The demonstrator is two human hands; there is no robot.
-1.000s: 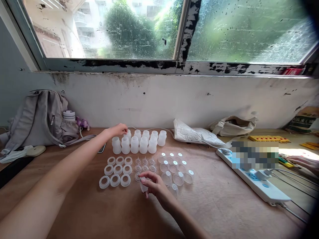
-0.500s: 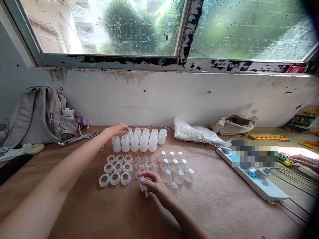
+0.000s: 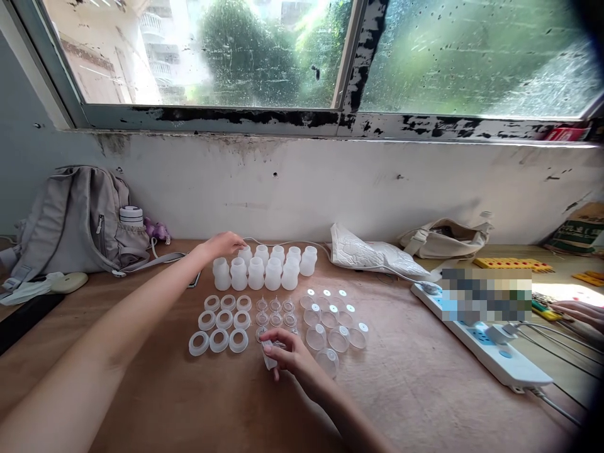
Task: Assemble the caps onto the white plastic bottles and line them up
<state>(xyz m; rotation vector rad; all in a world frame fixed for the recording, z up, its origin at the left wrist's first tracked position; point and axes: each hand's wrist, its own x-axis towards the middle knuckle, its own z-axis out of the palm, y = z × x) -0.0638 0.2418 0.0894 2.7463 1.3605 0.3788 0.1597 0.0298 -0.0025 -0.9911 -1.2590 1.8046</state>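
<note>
At the back of the table [image 3: 165,402], my left hand [image 3: 225,243] is at a rear frosted bottle [image 3: 246,255], its grip I can't tell, while my right hand [image 3: 290,352] pinches a translucent piece [image 3: 269,360] by clear ringed parts [image 3: 276,319], best held lightly.

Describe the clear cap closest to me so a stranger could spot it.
On the wooden table below the window, find the clear caps lined up in threes. The front cap, beside the right hand, is the one. Unlike its neighbours, it sits by itself, ahead of their rows.
</note>
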